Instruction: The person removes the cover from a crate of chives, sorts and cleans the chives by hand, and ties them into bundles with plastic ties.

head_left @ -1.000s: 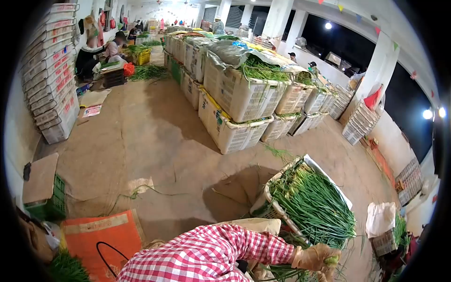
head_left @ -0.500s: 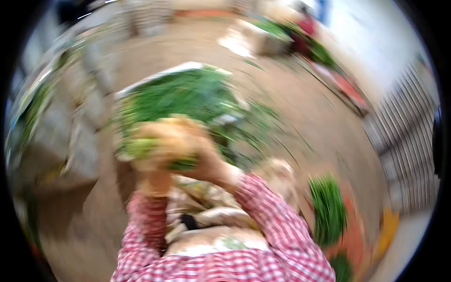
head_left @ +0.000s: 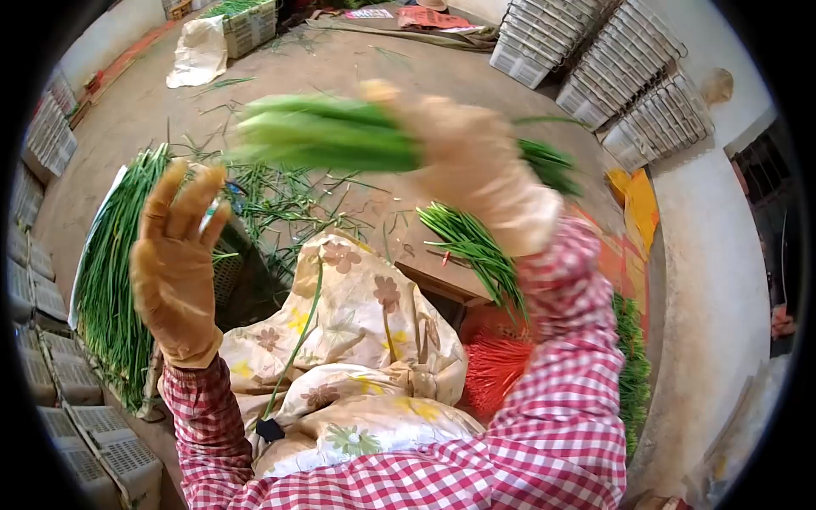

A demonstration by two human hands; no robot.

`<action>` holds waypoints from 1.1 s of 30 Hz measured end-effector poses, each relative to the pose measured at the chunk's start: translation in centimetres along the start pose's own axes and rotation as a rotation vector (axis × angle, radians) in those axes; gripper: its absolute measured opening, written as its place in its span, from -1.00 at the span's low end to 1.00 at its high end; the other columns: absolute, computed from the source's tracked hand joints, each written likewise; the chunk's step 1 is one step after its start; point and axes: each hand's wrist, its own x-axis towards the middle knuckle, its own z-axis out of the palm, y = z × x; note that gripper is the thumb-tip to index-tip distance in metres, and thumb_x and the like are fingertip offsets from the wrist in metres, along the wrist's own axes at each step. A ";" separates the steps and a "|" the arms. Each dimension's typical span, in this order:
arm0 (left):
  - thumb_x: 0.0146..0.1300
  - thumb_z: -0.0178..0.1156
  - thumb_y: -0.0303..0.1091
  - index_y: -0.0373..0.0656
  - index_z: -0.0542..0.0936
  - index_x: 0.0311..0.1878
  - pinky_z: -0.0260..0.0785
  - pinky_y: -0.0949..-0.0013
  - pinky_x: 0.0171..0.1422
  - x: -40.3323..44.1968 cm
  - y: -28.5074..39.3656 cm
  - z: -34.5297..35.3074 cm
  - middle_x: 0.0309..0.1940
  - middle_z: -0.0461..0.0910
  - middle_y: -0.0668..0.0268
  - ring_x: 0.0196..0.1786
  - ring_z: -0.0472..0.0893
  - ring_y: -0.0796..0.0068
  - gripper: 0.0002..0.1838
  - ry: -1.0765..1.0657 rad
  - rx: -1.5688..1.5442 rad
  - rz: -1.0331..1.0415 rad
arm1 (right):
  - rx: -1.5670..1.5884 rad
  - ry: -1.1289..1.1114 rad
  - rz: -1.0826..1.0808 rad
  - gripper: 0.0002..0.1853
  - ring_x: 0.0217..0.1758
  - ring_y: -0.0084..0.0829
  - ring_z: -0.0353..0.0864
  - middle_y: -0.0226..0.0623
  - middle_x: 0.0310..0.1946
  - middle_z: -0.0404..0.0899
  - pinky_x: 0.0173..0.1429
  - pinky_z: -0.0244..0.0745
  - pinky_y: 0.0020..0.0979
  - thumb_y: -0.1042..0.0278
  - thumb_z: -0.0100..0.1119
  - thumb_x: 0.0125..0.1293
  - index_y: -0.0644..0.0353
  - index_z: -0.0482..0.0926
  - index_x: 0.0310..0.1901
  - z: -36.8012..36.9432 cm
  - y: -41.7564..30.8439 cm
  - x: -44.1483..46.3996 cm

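Observation:
My right hand (head_left: 472, 153), in a tan glove, is closed around a bunch of long green chives (head_left: 331, 132) held up in front of me; it is blurred by motion. My left hand (head_left: 178, 263), gloved too, is raised on the left with its fingers apart and nothing in it. Beside it a large pile of chives (head_left: 115, 289) fills a crate. Another bunch of chives (head_left: 476, 251) lies on a low wooden surface beneath my right forearm. Flower-patterned cloth (head_left: 365, 314) covers my lap.
Red strands (head_left: 497, 370) lie right of my lap, with more greens (head_left: 631, 374) beyond. Loose stalks (head_left: 289, 200) litter the floor. Stacked crates stand at the back right (head_left: 633, 76) and left (head_left: 106, 450). A crate of greens (head_left: 251, 30) stands at the back. A yellow cloth (head_left: 636, 204) lies near the wall.
My hands were together over the crate; now they are apart, the right lifted and moved rightward with the bunch, the left empty and open. The view has swung right.

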 end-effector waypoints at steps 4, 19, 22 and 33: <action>0.33 0.02 0.12 -0.45 0.31 0.23 0.38 0.25 0.24 -1.1 -4.5 -2.7 -0.01 0.59 0.03 0.11 0.57 0.29 -0.26 0.039 0.182 -0.412 | -0.293 -0.236 0.458 -0.43 -0.23 -0.32 0.70 -0.24 -0.21 0.66 -0.26 0.62 -0.31 0.31 0.29 0.18 -0.04 0.39 0.25 -1.9 8.3 -10.1; 0.37 0.09 -0.07 -0.29 0.48 0.12 0.43 0.45 0.02 -1.8 -11.5 -10.2 -0.21 0.68 0.18 -0.09 0.63 0.43 -0.53 0.190 0.288 -0.809 | -0.190 -0.433 0.734 0.04 -0.21 -0.24 0.60 -0.19 -0.23 0.57 -0.17 0.54 -0.28 -0.15 0.36 0.01 0.12 0.04 0.44 14.0 11.7 -24.8; 0.38 0.08 -0.13 -0.28 0.50 0.08 0.41 0.49 -0.03 0.3 -13.2 -8.8 -0.25 0.67 0.23 -0.15 0.62 0.49 -0.60 0.109 0.293 -0.861 | -0.155 -0.404 0.749 0.10 0.16 -0.19 0.41 -0.16 0.11 0.44 0.29 0.24 -0.14 -0.37 0.22 0.03 0.11 -0.02 0.47 19.7 10.9 -26.2; 0.39 0.10 -0.23 -0.29 0.64 -0.16 0.41 0.56 -0.34 -0.2 -35.3 0.5 -0.28 0.64 0.27 -0.37 0.53 0.63 -0.71 -1.208 0.282 -1.406 | -0.057 -0.340 0.764 0.09 0.38 -0.13 0.20 -0.17 0.31 0.25 0.41 0.07 -0.12 -0.52 0.06 0.04 0.10 0.03 0.45 22.7 12.1 -27.3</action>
